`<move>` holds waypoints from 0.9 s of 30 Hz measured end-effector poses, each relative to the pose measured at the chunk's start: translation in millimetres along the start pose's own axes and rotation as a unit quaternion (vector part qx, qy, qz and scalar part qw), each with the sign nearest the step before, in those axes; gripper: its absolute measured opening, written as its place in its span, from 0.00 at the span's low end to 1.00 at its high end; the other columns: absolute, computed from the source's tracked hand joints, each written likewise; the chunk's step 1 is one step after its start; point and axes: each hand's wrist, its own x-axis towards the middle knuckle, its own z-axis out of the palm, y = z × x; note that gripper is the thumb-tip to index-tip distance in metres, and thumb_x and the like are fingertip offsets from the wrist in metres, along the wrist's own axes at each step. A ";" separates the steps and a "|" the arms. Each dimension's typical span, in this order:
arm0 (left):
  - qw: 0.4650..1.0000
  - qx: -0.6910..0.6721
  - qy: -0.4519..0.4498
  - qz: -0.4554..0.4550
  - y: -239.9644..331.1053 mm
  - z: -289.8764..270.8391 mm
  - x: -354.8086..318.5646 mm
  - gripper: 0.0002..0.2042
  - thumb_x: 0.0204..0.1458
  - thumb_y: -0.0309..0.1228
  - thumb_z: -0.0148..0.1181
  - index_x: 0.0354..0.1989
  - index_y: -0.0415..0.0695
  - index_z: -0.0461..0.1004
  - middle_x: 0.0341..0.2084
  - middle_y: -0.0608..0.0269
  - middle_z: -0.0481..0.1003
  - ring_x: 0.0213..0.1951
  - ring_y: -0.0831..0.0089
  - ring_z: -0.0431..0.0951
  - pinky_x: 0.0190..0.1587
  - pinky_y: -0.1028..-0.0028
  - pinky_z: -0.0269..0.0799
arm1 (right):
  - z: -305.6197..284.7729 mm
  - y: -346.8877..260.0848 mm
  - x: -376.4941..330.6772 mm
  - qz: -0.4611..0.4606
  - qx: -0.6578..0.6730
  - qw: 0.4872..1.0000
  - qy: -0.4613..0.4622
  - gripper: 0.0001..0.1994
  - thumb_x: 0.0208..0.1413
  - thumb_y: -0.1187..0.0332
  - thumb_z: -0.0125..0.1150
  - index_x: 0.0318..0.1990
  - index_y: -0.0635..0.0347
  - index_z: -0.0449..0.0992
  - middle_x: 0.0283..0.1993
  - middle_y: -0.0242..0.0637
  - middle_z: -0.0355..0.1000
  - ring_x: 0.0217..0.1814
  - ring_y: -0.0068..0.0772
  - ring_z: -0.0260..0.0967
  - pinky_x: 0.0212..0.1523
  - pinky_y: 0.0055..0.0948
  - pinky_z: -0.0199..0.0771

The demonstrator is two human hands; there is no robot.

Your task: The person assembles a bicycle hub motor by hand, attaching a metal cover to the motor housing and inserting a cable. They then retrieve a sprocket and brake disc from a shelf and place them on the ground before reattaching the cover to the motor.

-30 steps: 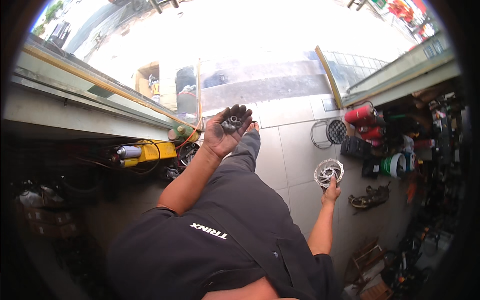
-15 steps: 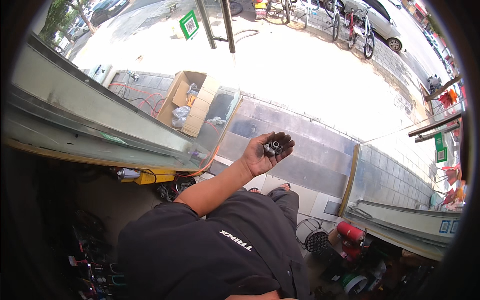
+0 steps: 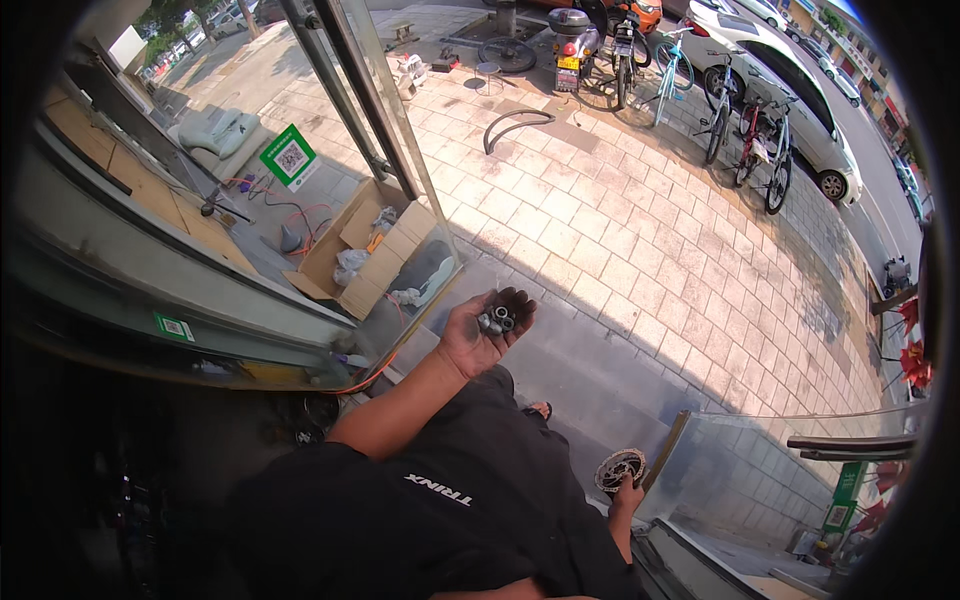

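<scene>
Head view: left hand [image 3: 478, 336] cups small metal parts [image 3: 497, 320], right hand [image 3: 628, 492] grips disc [image 3: 619, 468]

Open paving lies ahead of the raised left hand [image 3: 487, 332]. A glass door [image 3: 400, 150] and cardboard box [image 3: 365, 255] stand to its left, a low wall [image 3: 740, 475] to the right.

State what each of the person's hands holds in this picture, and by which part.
The left hand cradles small metal parts loose in its open, upturned palm. The right hand grips a round metal disc by its lower edge.
</scene>
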 end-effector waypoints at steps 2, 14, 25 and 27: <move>1.000 0.001 -0.004 0.026 5.8 6.4 19.6 0.16 0.70 0.33 0.48 0.48 0.33 0.79 0.49 0.49 0.82 0.59 0.49 0.78 0.67 0.52 0.74 | 8.1 -47.9 60.9 -0.040 -0.044 0.998 -0.002 0.21 0.60 0.63 0.65 0.52 0.74 0.77 0.46 0.42 0.79 0.42 0.37 0.78 0.44 0.38 0.78; 0.992 -0.072 -0.100 0.038 60.8 -8.6 211.6 0.17 0.70 0.32 0.47 0.50 0.31 0.78 0.50 0.47 0.81 0.60 0.50 0.78 0.69 0.55 0.72 | 123.5 -162.2 143.4 0.009 -0.029 0.999 -0.030 0.23 0.58 0.66 0.64 0.55 0.76 0.74 0.49 0.51 0.78 0.44 0.46 0.82 0.41 0.45 0.87; 0.991 -0.066 -0.061 0.099 151.8 -36.7 348.9 0.14 0.65 0.32 0.54 0.49 0.34 0.78 0.50 0.50 0.80 0.61 0.51 0.77 0.69 0.52 0.72 | 308.5 -179.5 256.1 0.117 -0.047 0.990 -0.064 0.22 0.61 0.65 0.64 0.56 0.76 0.73 0.47 0.52 0.79 0.42 0.48 0.82 0.39 0.47 0.88; 0.989 -0.067 -0.063 0.115 170.1 -45.1 377.6 0.14 0.65 0.32 0.53 0.49 0.34 0.78 0.51 0.50 0.80 0.61 0.51 0.77 0.69 0.53 0.72 | 339.0 -192.9 290.1 0.105 -0.048 0.990 -0.079 0.22 0.61 0.65 0.63 0.56 0.76 0.73 0.47 0.52 0.79 0.41 0.49 0.82 0.39 0.48 0.89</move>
